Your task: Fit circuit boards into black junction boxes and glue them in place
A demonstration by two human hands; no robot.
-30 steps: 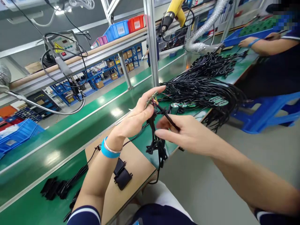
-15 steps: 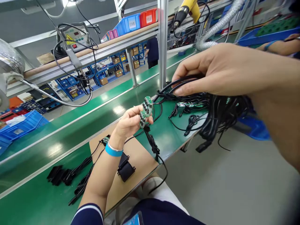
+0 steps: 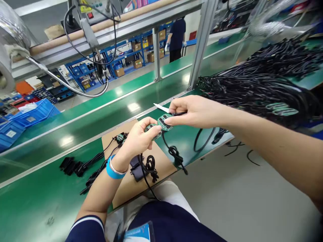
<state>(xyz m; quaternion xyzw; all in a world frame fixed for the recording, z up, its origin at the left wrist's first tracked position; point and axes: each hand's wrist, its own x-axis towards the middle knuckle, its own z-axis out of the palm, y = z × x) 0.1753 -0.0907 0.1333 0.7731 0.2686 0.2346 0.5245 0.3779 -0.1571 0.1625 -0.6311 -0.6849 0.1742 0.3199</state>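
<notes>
My left hand point(image 3: 138, 137) is closed on a green circuit board point(image 3: 155, 134), pinched between thumb and fingers, with a black cable hanging below. My right hand point(image 3: 189, 111) pinches a second green circuit board point(image 3: 163, 122) right beside the first. A bundled black cable point(image 3: 176, 154) hangs beneath the boards. Under the hands lies a cardboard sheet point(image 3: 121, 188) with black plastic housings point(image 3: 137, 171) and a coiled cable point(image 3: 150, 166). More small boards point(image 3: 120, 137) lie near my left wrist.
A large heap of black cables point(image 3: 252, 80) covers the bench at right, with circuit boards point(image 3: 282, 109) on it. Black cabled parts point(image 3: 72, 165) lie at left on the green bench point(image 3: 30, 201). A white pointed object point(image 3: 160, 107) lies behind my right hand. A metal post point(image 3: 202, 43) stands behind.
My right hand has come left and down from the cables to a circuit board beside my left hand. The view has turned, showing more of the cable heap.
</notes>
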